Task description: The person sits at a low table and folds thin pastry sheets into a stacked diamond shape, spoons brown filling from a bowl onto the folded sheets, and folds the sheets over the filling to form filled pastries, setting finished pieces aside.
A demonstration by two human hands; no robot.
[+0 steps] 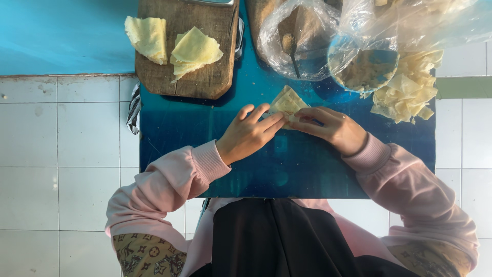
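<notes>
Both-hands (248, 134) (330, 128) pinch on pale folded wrapper (287, 101)

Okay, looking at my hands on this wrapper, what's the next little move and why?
Probably press the open edge shut with the right hand while the left hand steadies it: both hands pinch the folded triangular wrapper on the blue table.

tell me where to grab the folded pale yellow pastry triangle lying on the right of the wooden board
Probably pinch the folded pale yellow pastry triangle at its right-hand corner, coming from the right over the brown wooden cutting board. That corner lies flat and free, away from the second folded pastry piece on its left.
</notes>
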